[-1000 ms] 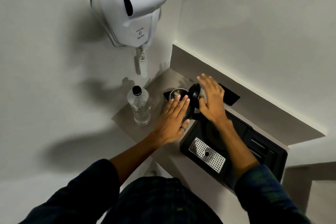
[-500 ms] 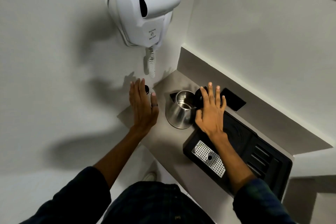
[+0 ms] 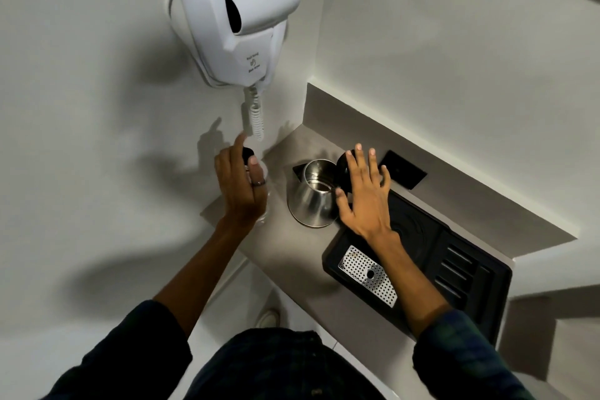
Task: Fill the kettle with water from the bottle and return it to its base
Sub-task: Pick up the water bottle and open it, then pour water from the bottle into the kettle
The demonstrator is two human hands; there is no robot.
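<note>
A steel kettle (image 3: 311,201) stands on the grey shelf (image 3: 292,260) with its black lid (image 3: 343,167) flipped up and its mouth uncovered. It sits off its round base (image 3: 414,227), which is in the black tray to its right. My right hand (image 3: 367,201) is spread flat with its fingers apart, over the kettle's handle side and lid, gripping nothing. Left of the kettle stands the clear water bottle (image 3: 263,172) with a black cap (image 3: 247,152). My left hand (image 3: 238,187) curls around its neck and body, index finger raised, hiding most of it.
The black tray (image 3: 470,279) has a perforated metal drip grate (image 3: 367,274) at its near end. A white wall-mounted hair dryer (image 3: 237,19) with a coiled cord (image 3: 255,114) hangs just above the bottle. A black wall plate (image 3: 404,169) lies behind the kettle. Walls close the corner.
My left hand left the kettle, moved left to the bottle and has curled around it. The kettle's lid is now fully up. My right hand stays spread beside the kettle.
</note>
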